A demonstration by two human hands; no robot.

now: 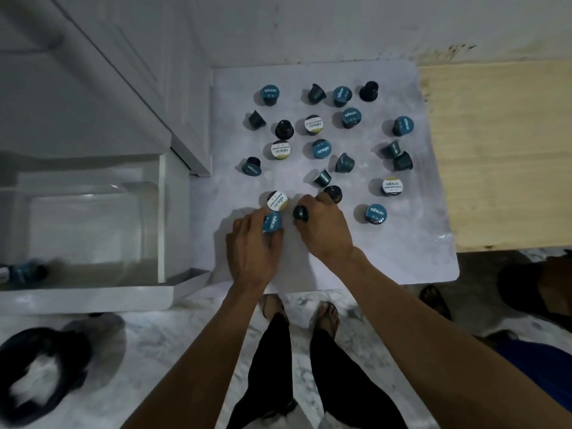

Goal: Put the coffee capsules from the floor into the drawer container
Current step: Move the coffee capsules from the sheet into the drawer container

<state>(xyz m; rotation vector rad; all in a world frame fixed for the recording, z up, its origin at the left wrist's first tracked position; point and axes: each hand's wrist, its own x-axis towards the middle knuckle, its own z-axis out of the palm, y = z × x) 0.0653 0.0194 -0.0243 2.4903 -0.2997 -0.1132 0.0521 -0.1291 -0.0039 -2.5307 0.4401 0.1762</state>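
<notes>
Several coffee capsules, blue-lidded, white-lidded and dark, lie scattered on a pale sheet on the floor. My left hand grips a blue-lidded capsule at the sheet's near edge. My right hand holds a dark capsule, and its fingertips touch another dark capsule. A white-lidded capsule stands just beyond my left hand. The open white drawer at the left holds a clear container with a capsule or two blurred at its near left.
A white cabinet rises above the drawer. A wooden board lies right of the sheet. My feet stand on the marble floor below. A dark round object lies at the bottom left, and another person's foot and sandal are at right.
</notes>
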